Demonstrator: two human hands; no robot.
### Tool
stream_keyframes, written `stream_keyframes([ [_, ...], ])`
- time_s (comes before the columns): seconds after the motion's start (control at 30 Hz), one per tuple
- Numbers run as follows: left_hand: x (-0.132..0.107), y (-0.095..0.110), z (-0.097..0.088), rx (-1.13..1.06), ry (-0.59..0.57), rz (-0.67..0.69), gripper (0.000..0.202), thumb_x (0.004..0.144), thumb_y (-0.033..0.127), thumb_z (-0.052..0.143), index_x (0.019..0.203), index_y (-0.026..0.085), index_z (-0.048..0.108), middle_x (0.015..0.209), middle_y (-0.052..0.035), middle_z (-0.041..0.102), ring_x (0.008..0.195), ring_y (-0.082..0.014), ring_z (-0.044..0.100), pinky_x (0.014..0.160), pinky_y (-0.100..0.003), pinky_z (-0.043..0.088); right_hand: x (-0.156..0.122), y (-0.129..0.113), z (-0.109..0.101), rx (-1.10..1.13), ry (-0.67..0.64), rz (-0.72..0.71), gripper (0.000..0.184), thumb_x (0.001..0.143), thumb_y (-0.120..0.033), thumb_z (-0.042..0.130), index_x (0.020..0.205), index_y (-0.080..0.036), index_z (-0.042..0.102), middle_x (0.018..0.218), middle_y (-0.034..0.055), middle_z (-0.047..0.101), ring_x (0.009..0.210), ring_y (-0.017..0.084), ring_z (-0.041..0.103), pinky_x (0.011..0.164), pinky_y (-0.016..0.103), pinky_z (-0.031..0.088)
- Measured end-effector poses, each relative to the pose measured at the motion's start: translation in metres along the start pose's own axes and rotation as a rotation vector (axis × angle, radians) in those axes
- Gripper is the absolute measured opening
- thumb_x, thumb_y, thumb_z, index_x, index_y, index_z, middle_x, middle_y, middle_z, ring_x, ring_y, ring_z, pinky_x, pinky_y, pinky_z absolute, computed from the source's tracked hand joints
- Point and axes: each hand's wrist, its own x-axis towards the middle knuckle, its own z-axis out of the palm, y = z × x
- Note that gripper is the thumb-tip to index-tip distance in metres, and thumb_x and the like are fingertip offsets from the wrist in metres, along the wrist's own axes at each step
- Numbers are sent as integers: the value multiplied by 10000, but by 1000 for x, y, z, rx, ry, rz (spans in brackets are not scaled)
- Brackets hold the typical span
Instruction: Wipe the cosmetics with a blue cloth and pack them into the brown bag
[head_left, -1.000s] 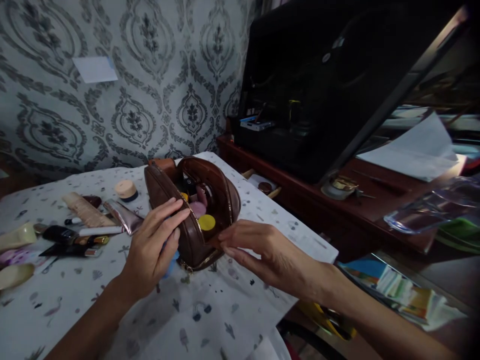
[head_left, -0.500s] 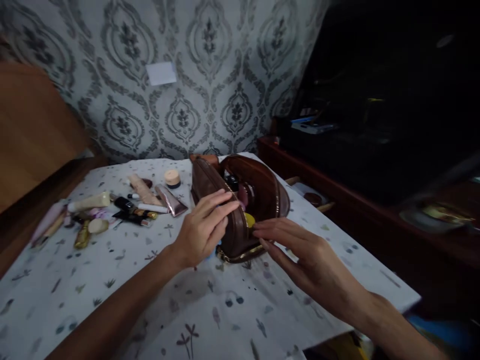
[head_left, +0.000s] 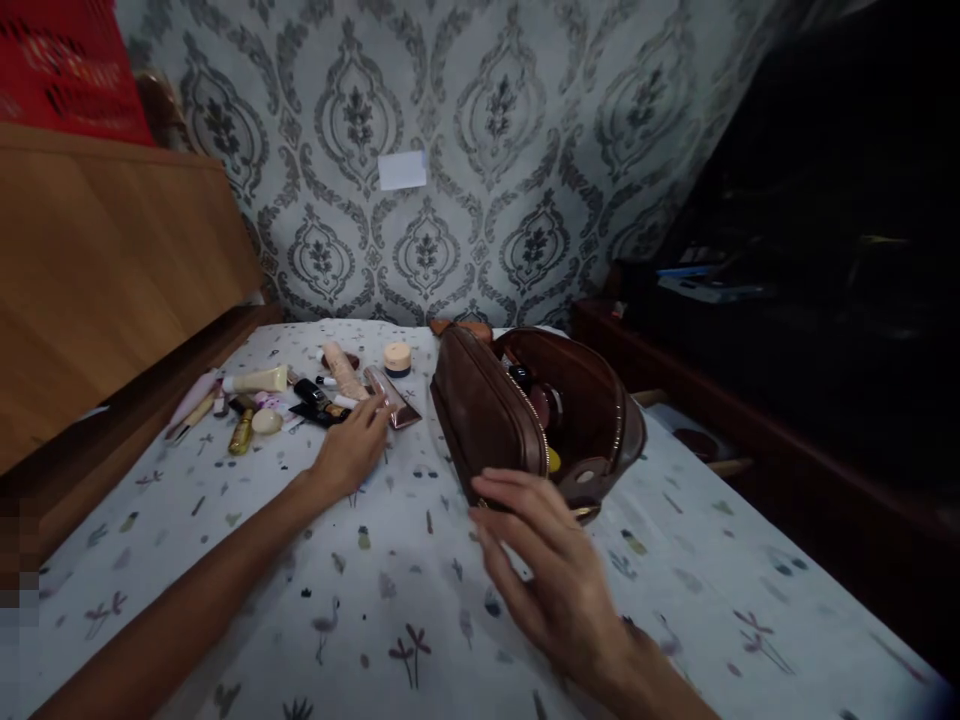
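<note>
A brown makeup bag stands unzipped on the table, with a yellow item and several dark cosmetics inside. My right hand is at the bag's near corner, fingers stretched out and holding nothing; whether they touch the leather I cannot tell. My left hand reaches over the loose cosmetics, its fingertips by a shiny pink tube and a white pen-like tube. Its fingers are extended and nothing shows in them. Beside these lie a beige tube and a black tube.
A cream jar sits toward the back. Further left lie a cream tube, a gold bottle and a round pale item. A wooden panel borders the left, and a dark red cabinet the right.
My left hand has left the bag's side and moved left to the loose cosmetics. My right hand has drawn back from the bag's opening to its near corner. The view has shifted left.
</note>
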Motion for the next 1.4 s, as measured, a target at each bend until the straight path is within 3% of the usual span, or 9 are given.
stream_keyframes([
  [0.1, 0, -18, 2, 158, -86, -116, 437, 971, 263, 463, 1397, 162, 461, 1441, -177, 514, 1318, -306, 498, 863, -400, 581, 4, -1, 37, 141, -56, 30, 180, 885, -59, 531, 896, -199, 642, 968, 88, 698, 1016, 226, 648, 855, 383, 577],
  [0.2, 2, -19, 0, 233, -157, -100, 476, 978, 332, 479, 1431, 194, 438, 1394, -153, 557, 1319, -302, 481, 877, -383, 568, 9, 8, 78, 241, -114, 161, 163, 881, -91, 533, 813, -187, 645, 954, 95, 704, 971, 224, 646, 845, 371, 562],
  [0.3, 5, -16, -4, 261, -203, -69, 390, 982, 299, 459, 1352, 194, 521, 1286, -130, 614, 1262, -302, 504, 836, -364, 562, 15, 18, 111, 285, -238, 385, 139, 874, -118, 564, 801, -179, 665, 915, 86, 716, 938, 224, 648, 849, 357, 537],
  [0.4, 7, -16, -8, 273, -217, -73, 293, 979, 259, 441, 1204, 174, 609, 1203, -135, 627, 1186, -303, 526, 748, -336, 551, 20, 25, 130, 317, -334, 563, 146, 864, -107, 567, 794, -165, 680, 883, 82, 725, 917, 218, 652, 839, 329, 514],
  [0.73, 1, -32, -15, 310, -258, -146, 277, 998, 270, 398, 1078, 179, 648, 1088, -111, 647, 1060, -280, 574, 650, -313, 494, 14, 32, 134, 433, -281, 636, 170, 864, -169, 565, 762, -160, 701, 821, 59, 721, 833, 187, 636, 764, 278, 460],
  [0.93, 4, -26, -18, 321, -269, -188, 308, 1000, 276, 380, 1064, 178, 666, 1113, -113, 656, 1067, -279, 587, 640, -321, 497, 10, 33, 134, 460, -248, 634, 162, 848, -149, 570, 764, -154, 708, 803, 62, 715, 820, 180, 629, 761, 273, 452],
  [1.17, 27, -13, -9, 299, -271, 17, 414, 965, 186, 388, 1333, 234, 572, 1329, -119, 590, 1206, -287, 547, 659, -324, 556, 9, 32, 136, 373, -261, 603, 118, 822, -143, 615, 762, -145, 716, 787, 62, 716, 791, 172, 619, 738, 257, 435],
  [1.27, 39, -11, 2, 267, -315, 122, 503, 941, 147, 408, 1414, 282, 512, 1438, -109, 523, 1329, -308, 464, 744, -362, 588, 8, 33, 137, 342, -254, 584, 117, 815, -135, 619, 743, -146, 711, 764, 56, 716, 779, 170, 618, 744, 255, 432],
  [1.4, 48, -12, 15, 235, -321, 152, 517, 928, 120, 423, 1396, 304, 542, 1453, -103, 527, 1349, -328, 459, 881, -444, 575, 6, 33, 139, 331, -269, 562, 112, 804, -116, 622, 736, -141, 708, 746, 59, 723, 765, 174, 625, 752, 258, 441],
])
